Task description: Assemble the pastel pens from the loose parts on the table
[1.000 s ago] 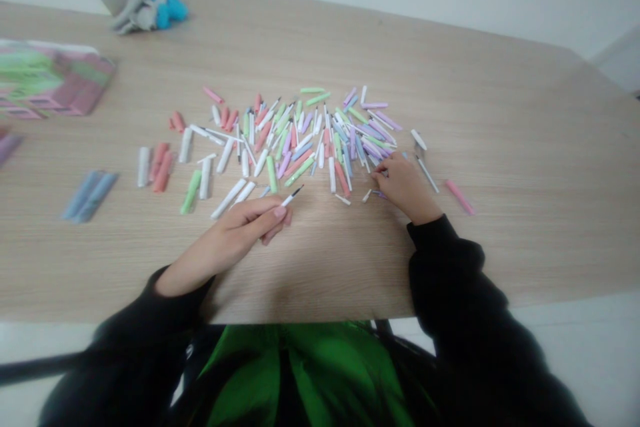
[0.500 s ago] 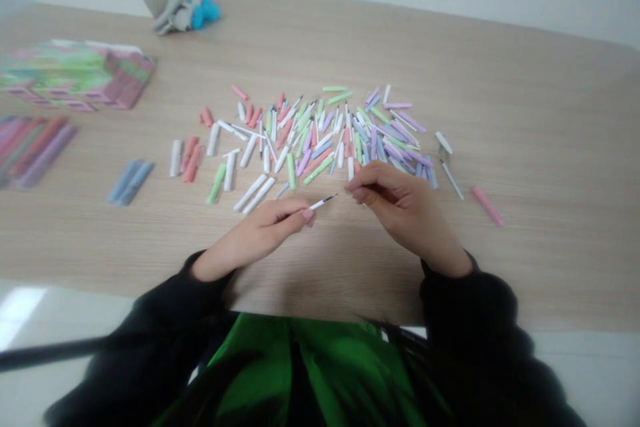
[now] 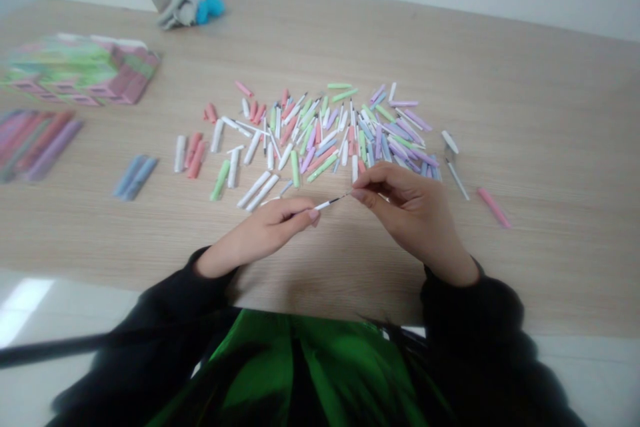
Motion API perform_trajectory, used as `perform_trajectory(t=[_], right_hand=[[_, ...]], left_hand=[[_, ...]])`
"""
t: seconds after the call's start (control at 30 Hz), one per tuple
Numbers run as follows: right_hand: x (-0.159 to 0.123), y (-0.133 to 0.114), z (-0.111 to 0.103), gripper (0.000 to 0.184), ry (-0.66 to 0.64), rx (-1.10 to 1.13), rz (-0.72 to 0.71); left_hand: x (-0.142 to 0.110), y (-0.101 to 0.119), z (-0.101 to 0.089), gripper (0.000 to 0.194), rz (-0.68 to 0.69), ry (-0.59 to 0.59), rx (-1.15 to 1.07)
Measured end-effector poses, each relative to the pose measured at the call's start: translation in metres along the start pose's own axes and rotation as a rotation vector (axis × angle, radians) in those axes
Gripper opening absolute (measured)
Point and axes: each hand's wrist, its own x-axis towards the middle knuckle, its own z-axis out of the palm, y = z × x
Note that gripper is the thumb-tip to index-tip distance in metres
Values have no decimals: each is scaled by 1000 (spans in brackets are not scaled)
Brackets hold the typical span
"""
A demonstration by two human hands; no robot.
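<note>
My left hand (image 3: 273, 223) is closed on a thin white pen refill (image 3: 330, 202) with a dark tip that points right. My right hand (image 3: 407, 207) is pinched at that tip, thumb and forefinger pressed together; whatever small piece it may hold is hidden. Both hands hover over the near part of a wooden table (image 3: 525, 113). Just beyond them lies a spread heap of pastel pen parts (image 3: 330, 130): white, pink, green, lilac and blue barrels and caps, with thin refills mixed in.
Two blue pens (image 3: 134, 177) lie at the left. Further left is a row of pink and lilac pens (image 3: 35, 145), with a colourful box (image 3: 80, 70) behind it. A grey and blue soft toy (image 3: 193, 5) sits at the back. One pink pen (image 3: 493, 207) lies at the right.
My right hand left the heap at the right and came to the refill's tip. The left hand kept its hold on the refill. The camera shifted a little to the left.
</note>
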Motion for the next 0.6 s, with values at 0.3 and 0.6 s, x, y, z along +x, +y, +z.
perform_trajectory(t=[0.3, 0.6], right_hand=[[-1, -2, -4, 11, -7, -14, -24], [-2, -3, 0, 12, -64, -34, -73]], left_hand=[[-3, 0, 0, 36, -9, -6, 14], [-1, 1, 1, 38, -9, -8, 34]])
